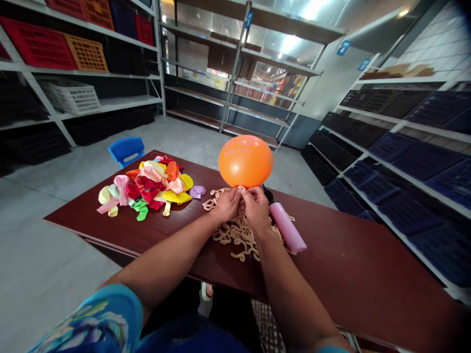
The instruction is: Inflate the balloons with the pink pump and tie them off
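The dark red counter (349,274) spans the middle and lower right of the frame. At its left lies the heap of limp balloons (152,184), which all look uninflated and so appear still to be dealt with. Beige curly strands (241,235) spread across the centre, under and around the hands. Above them, just right of centre, the orange balloon (246,164) is already blown up full and round. A pink cylinder (288,228) lies to its lower right. The left hand (226,206) and right hand (256,208) meet beneath the balloon, fingers pinched together on its neck (241,188).

Those fingers cover most of the neck, so I cannot tell whether it is knotted. The hands and forearms hide some strands, and a black object (270,195) behind the right hand is mostly blocked and unidentifiable.
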### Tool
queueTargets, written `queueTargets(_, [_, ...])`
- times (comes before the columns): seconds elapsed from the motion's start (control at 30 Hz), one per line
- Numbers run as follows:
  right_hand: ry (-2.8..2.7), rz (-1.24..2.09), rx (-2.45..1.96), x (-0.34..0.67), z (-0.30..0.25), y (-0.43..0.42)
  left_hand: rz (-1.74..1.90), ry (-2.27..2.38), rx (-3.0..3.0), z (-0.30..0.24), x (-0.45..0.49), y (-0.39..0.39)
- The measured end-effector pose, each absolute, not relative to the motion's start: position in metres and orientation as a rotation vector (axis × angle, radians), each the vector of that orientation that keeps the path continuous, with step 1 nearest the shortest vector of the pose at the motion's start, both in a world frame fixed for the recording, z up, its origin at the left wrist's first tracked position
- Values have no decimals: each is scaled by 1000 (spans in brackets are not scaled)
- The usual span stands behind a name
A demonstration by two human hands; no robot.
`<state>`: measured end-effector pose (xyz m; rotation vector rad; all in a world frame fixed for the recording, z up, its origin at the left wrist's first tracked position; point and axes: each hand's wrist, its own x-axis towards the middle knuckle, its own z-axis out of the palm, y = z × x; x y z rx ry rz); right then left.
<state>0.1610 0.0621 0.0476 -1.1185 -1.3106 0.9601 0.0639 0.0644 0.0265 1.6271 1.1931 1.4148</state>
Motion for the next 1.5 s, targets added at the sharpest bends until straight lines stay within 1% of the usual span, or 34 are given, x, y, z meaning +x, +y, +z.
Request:
queueTargets(0.13, [-1131, 1180, -1055, 158, 48, 62, 1385, 1052, 1566, 27, 63, 62])
queueTargets(0.3, [-1110, 1232, -991, 157, 50, 61, 1333, 958, 1533, 28, 59, 61])
queueTargets(0.47, [-1093, 1253, -1010, 160, 52, 62, 1295, 968, 1656, 28, 55, 63])
queueTargets(0.6, [-1153, 1196, -1012, 163, 50, 65, 1298, 1100, 1754, 27, 52, 67])
queueTargets(0.8, [-1433, 939, -1043, 167, 47, 63, 1309, 1216, 1715, 27, 53, 69])
queueTargets(1.03, [-1353, 1141, -1014, 174, 49, 69, 1235, 1181, 1726, 37, 50, 62])
queueTargets(1.5, [-1439, 1127, -1021, 179, 49, 71, 1251, 1175, 1671, 32, 46, 66])
